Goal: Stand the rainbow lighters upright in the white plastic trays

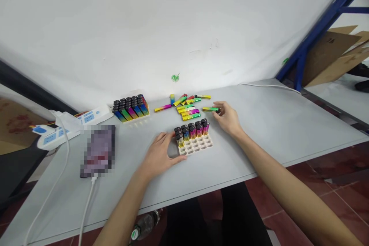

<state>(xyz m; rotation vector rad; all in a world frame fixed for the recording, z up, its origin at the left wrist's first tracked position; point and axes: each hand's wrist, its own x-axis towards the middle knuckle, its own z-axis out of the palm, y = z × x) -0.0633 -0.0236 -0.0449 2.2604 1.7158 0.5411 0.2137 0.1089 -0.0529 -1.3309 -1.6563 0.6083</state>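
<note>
A white tray (196, 147) with rows of slots stands near the table's front edge. Several upright lighters (192, 131) with black tops fill its back rows and part of the left side; the other front slots are bare. My left hand (161, 155) curls round the tray's left end, thumb at the front corner and fingers by the left lighters. To the right of the tray, my right hand (227, 117) pinches a green-yellow lighter (210, 109) by its right end, low over the table. Loose shiny lighters (188, 111) lie in a pile behind the tray.
A second tray packed with upright lighters (131, 108) stands at the back left by the wall. Further left are a white power strip (86, 119), a blurred phone (99, 152) and its charging cable (89, 203). A thin white cable (268, 85) runs along the back right.
</note>
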